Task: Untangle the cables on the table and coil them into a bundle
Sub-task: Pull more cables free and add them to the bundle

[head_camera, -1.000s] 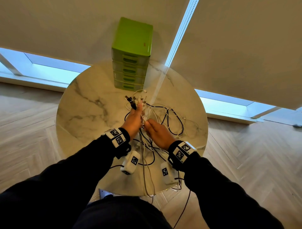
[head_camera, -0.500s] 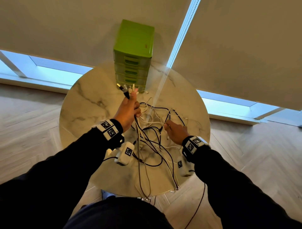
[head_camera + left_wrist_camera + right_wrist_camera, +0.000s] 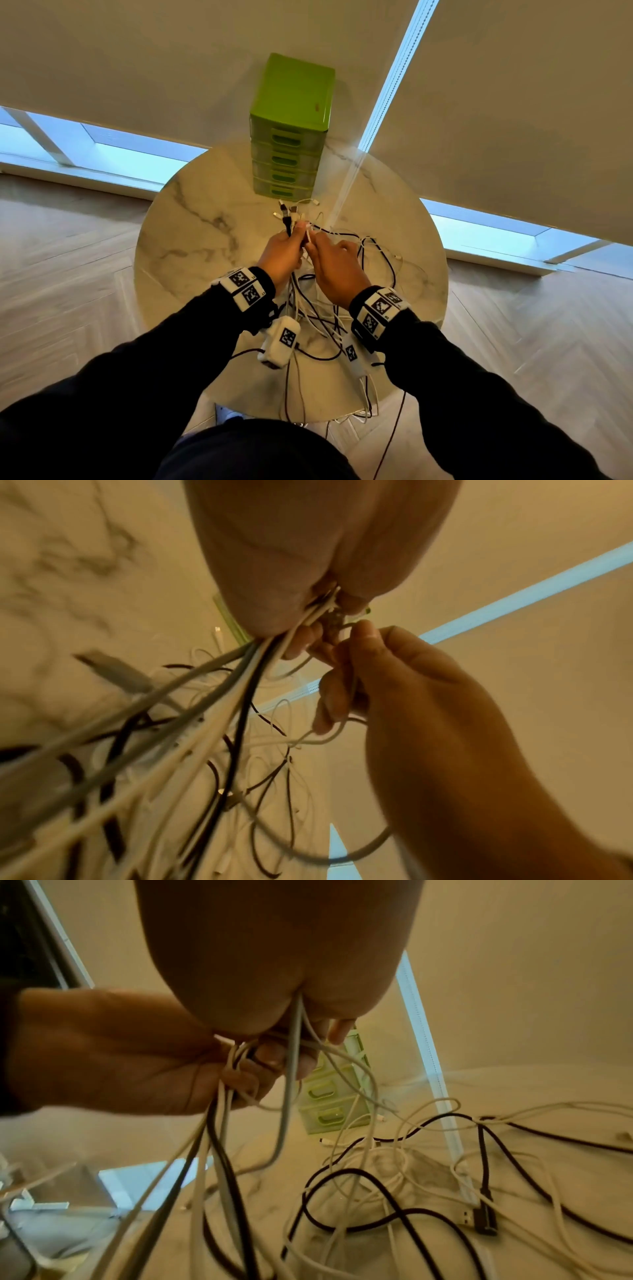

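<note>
Since the earlier frame, both hands have closed together over the middle of the table: the left hand [image 3: 281, 251] has dropped back from beside the green drawer unit [image 3: 291, 130], and the right hand [image 3: 334, 265] has come in from the loose loops on the right until the knuckles nearly touch.

Left hand: fingers curled round a gathered bunch of cables [image 3: 310, 308]. Plug ends [image 3: 287, 213] stick up past the thumb. In the left wrist view, white, grey and black strands [image 3: 219, 710] leave the bottom of the fist and run down and away toward the table.

Right hand: fingers curled, pinching a thin white cable [image 3: 291, 1074] close against the left hand's bunch. The right wrist view shows this strand leaving the palm and looping downward; the left wrist view shows the same hand [image 3: 411, 696] with thumb and forefinger closed on it.

Cables: part held in the air between the two hands, the rest lying tangled on the round marble table [image 3: 191, 240]. Black braided loops [image 3: 377, 1191] and thin white ones spread across the right half of the top. A black plug [image 3: 483, 1221] lies flat near the right of that heap. Several strands hang over the near edge of the table toward the floor.

Green drawer unit: upright at the far edge of the table, just beyond the raised plug ends, not touching them.

Both wrists carry bands with square printed markers [image 3: 245, 286]; sleeves are dark.
</note>
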Demonstrator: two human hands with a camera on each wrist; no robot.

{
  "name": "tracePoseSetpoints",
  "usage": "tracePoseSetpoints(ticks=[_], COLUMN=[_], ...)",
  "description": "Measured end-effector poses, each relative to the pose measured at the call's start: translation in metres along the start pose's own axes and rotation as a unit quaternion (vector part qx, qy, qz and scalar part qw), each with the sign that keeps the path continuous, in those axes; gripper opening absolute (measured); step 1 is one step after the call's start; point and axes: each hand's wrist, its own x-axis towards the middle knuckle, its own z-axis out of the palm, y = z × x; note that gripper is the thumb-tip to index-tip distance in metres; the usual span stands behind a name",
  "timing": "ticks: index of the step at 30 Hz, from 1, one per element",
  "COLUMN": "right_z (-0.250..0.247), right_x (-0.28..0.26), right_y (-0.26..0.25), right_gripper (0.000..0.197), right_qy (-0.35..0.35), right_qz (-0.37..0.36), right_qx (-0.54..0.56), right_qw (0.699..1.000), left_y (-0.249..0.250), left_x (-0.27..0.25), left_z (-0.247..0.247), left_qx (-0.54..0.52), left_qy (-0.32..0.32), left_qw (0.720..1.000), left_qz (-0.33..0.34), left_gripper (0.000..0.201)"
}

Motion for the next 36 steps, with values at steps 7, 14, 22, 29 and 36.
tracePoseSetpoints(ticks=[7,14,22,29,36], right_z=[0.009,-0.007,-0.028,-0.018,-0.012], right_x=[-0.022,-0.034,0.01,0.033,0.025], right_y=[0.032,0.079,0.089,0.009,-0.004], right_gripper=[0.024,0.024,0.03,0.028,0.019], right_qy=[-0.102,-0.157,-0.132,0.023,-0.017], right_qz=[-0.046,0.031,0.118,-0.009,-0.094], right_qx=[0.009,0.034,-0.094,0.048,-0.022], right_qw=[0.994,0.987,0.98,0.999,0.995], left_y=[0.027,0.047,0.048,0.019,0.019], left_x=[0.007,0.018,0.009,0.006,0.002], left_z=[0.002,-0.022,-0.023,-0.01,-0.014], left_qx=[-0.175,-0.21,-0.017,0.087,0.04], left_qy=[0.005,-0.018,0.021,0.021,0.016], left_qw=[0.984,0.977,0.987,0.991,0.998], left_qz=[-0.02,0.022,0.158,0.096,0.055], left_gripper=[0.037,0.034,0.028,0.038,0.047])
